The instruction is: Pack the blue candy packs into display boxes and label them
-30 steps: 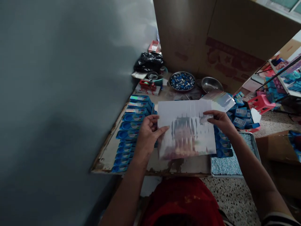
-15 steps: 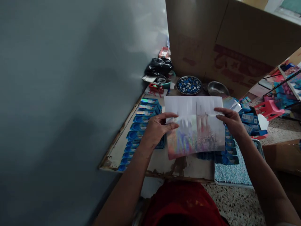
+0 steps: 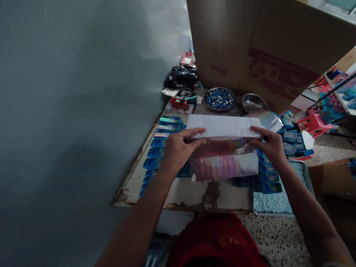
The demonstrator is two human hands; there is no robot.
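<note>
The left grip (image 3: pixel 179 147) and right grip (image 3: pixel 270 144) pinch opposite edges of the glossy sheet (image 3: pixel 222 126), bent between them but not folded flat.

Worn pale table (image 3: pixel 189 193), stained near edge; blue packs (image 3: pixel 155 152) lined up left, more right; bowl of blue-white pieces (image 3: pixel 219 110) far, metal pan (image 3: pixel 253 102) far right
</note>
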